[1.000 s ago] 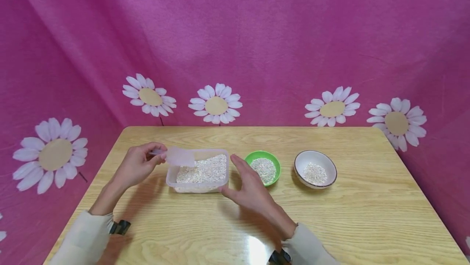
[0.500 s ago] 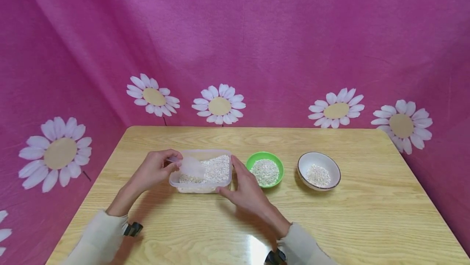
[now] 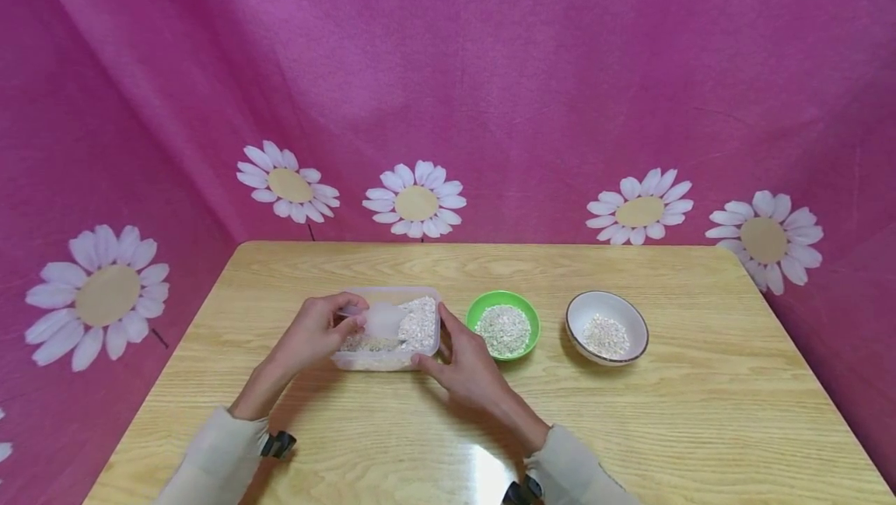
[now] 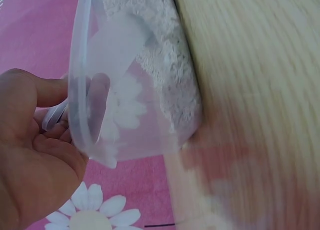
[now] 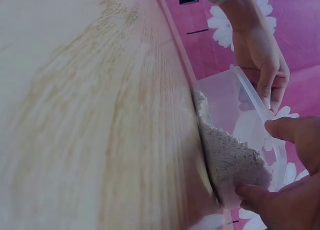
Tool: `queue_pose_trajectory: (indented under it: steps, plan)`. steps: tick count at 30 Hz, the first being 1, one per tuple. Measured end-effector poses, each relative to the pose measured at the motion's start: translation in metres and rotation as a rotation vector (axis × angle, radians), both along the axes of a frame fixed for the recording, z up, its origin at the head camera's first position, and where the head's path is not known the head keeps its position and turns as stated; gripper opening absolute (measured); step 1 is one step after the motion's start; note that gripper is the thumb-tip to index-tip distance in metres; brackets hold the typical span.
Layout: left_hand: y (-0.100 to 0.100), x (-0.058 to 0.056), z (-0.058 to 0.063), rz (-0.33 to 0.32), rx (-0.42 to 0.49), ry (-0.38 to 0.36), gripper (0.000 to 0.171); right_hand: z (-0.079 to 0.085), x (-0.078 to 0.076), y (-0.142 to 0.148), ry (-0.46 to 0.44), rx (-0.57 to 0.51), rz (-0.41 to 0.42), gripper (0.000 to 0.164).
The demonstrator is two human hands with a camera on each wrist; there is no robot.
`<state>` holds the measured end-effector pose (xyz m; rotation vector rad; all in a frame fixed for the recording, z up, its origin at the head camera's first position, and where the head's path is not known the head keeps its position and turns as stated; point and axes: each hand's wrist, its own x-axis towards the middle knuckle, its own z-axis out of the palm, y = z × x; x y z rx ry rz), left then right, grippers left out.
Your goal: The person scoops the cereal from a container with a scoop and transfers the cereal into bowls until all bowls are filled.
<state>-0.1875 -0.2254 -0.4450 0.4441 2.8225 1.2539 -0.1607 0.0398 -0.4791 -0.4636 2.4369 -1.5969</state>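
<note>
My left hand (image 3: 318, 331) pinches the handle of a translucent plastic scoop (image 3: 383, 320), whose blade dips into pale oat-like flakes (image 3: 420, 322). The flakes fill part of a clear rectangular plastic container (image 3: 385, 363) on the table. Through the container's wall, the left wrist view shows the scoop (image 4: 117, 44) against the heap. At the container's right end, my right hand (image 3: 476, 369) holds it by the corner. In the right wrist view its thumb lies at the rim and its other fingers (image 5: 252, 195) press the wall lower down.
Right of the container, a green bowl (image 3: 503, 296) holds a mound of similar flakes. Farther right stands a white bowl (image 3: 630, 320) with a dark rim and a smaller heap. The wooden table (image 3: 700, 380) backs onto a pink cloth (image 3: 490, 100) with daisies.
My left hand has moved right and slightly down, bringing the scoop from over the container's left side into the flakes. My right hand has stayed at the container's right end.
</note>
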Motion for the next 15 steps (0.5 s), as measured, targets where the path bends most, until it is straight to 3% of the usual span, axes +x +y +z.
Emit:
queue_pose_trajectory:
  steps: [8,15]
  plan:
    - [0.0105,-0.0004,-0.0022,-0.023,0.003,0.012,0.009,0.0017,0.0017,0.0011,0.001,-0.002,-0.013,0.094]
    - [0.0007,0.0063,-0.0004,0.025,0.071,-0.009,0.012,0.0018,0.0028,0.0021,-0.012,-0.015,0.006,0.092]
